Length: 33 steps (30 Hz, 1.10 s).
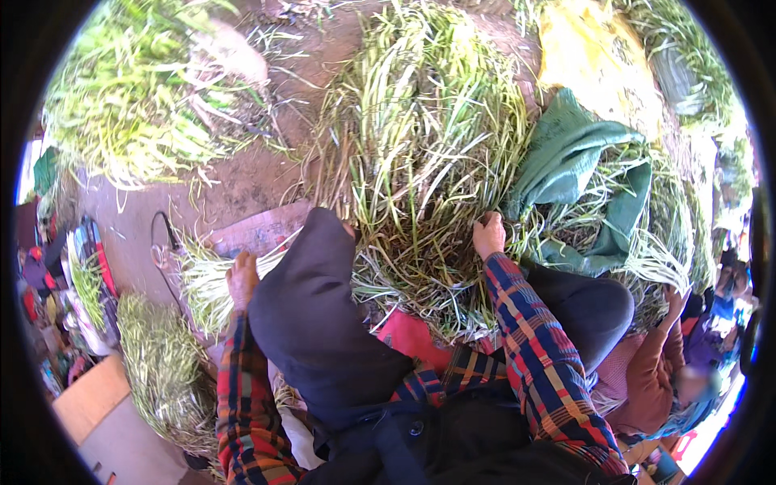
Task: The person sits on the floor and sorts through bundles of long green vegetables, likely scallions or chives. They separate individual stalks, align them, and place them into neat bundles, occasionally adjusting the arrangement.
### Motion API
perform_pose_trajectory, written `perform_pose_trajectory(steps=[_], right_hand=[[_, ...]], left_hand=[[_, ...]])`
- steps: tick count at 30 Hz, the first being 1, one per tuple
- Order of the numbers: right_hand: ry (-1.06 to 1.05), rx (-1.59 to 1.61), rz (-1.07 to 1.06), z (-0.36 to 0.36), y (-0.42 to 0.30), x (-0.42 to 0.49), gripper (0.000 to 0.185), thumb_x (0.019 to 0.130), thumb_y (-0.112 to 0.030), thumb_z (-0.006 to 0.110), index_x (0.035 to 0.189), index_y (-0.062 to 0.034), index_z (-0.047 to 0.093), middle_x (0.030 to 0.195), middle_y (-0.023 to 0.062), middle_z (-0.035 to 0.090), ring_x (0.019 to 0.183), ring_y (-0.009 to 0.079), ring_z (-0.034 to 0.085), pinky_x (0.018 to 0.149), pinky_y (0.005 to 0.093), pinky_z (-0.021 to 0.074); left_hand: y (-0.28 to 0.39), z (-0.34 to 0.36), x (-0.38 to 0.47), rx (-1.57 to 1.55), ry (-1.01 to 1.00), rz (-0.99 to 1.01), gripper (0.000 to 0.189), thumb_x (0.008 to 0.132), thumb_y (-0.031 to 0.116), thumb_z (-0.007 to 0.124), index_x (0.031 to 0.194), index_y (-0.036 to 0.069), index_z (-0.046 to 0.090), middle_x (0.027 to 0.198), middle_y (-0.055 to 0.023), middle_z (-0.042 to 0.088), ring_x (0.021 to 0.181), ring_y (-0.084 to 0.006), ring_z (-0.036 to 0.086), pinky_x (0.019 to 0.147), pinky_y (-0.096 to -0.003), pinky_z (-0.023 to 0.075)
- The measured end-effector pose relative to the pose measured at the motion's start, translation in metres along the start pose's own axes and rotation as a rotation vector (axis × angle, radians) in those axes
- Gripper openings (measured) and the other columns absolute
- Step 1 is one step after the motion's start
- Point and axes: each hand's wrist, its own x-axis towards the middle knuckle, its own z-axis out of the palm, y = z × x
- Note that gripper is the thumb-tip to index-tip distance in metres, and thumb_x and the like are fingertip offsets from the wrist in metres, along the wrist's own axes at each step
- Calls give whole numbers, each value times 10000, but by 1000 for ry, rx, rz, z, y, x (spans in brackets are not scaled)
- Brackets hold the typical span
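A large heap of long green stalks with pale stems (pixel 424 139) lies on the ground before me. My right hand (pixel 490 236) is at the heap's near right edge, fingers bent in among the stalks; whether it grips any cannot be told. Beside my left knee, my left hand (pixel 242 282) rests at a sheaf of pale-stemmed green stalks (pixel 203 282), fingers curled over its end; its grip is unclear. A pinkish printed sack (pixel 260 229) lies just beyond that sheaf. Red cloth (pixel 409 336) shows between my legs.
A green woven sack (pixel 561 157) lies open over more stalks at the right, with a yellow sack (pixel 597 60) behind it. Another heap (pixel 139 103) stands far left, and a bundled pile (pixel 160 364) lies near left. A co-worker (pixel 648 376) at the right holds up a pale-stemmed bunch (pixel 667 257).
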Motion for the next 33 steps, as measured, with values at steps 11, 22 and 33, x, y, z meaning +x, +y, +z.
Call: perform_pose_trajectory(steps=[11,22,33], right_hand=[[24,214,-142,2,-15,-34,184,747,-173,706,876,-92,603,864,133,601,827,322,590,707,400,486],[-386,390,-463,9,6,-67,179,816,-14,522,941,-72,635,997,133,655,931,272,639,813,369,521],[242,362,203,-23,56,60,440,852,-362,613,832,77,606,776,246,643,747,396,638,704,439,492]], left_hand=[[254,-227,-18,-718,174,801,339,743,-23,696,1067,13,601,1107,-140,604,1004,-218,600,854,-317,486],[349,-175,23,-561,-8,860,325,780,23,695,1075,39,559,990,-129,589,812,-242,640,678,-327,518],[345,-189,27,-504,80,936,365,757,26,720,1088,35,566,986,-140,593,799,-308,635,678,-365,527]])
